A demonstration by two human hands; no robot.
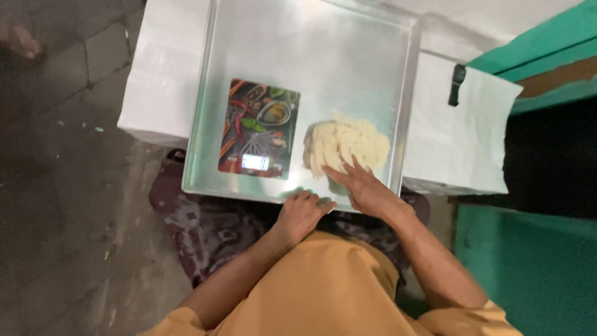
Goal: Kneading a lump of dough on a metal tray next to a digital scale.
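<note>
A large steel tray [323,56] lies on a white-covered surface. On it sits a flat kitchen scale [258,127] with a picture of spices and vegetables on top and a small display at its near edge. To the right of the scale lies a pale, ragged lump of dough [345,144]. My right hand [364,186] rests with its fingers spread against the near side of the dough. My left hand [301,211] is curled over the tray's near rim, holding nothing else.
The white cover [460,137] spreads past both sides of the tray, with a black clip [458,84] at the right. A green wall [528,267] stands to the right. A patterned mat [205,230] lies beneath me on the grey paved floor [62,186].
</note>
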